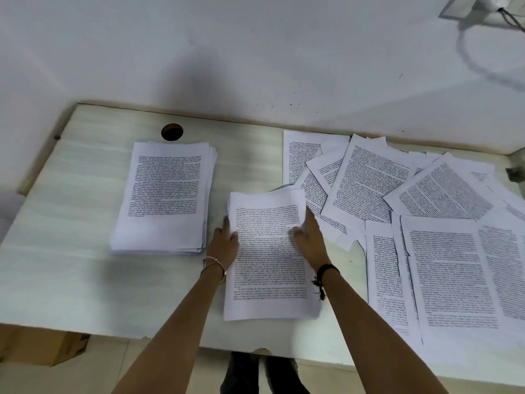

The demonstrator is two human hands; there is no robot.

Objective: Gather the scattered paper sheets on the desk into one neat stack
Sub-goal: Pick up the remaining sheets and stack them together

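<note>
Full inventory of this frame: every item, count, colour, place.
white desk with pale wood grain: one, white, fills the lower frame, against the wall
round cable hole: one, dark, far left of the desk
neat stack of printed paper sheets: one, white with black text, left of centre
small bundle of printed sheets: one, white, centre, held
scattered printed sheets: many, overlapping, count unclear, white, right side of the desk
brown cardboard box: one, on the floor, lower left
white wall fixture with dark cable: one, top right
left hand: fingers grip the bundle's left edge
right hand: fingers grip its right edge
</note>
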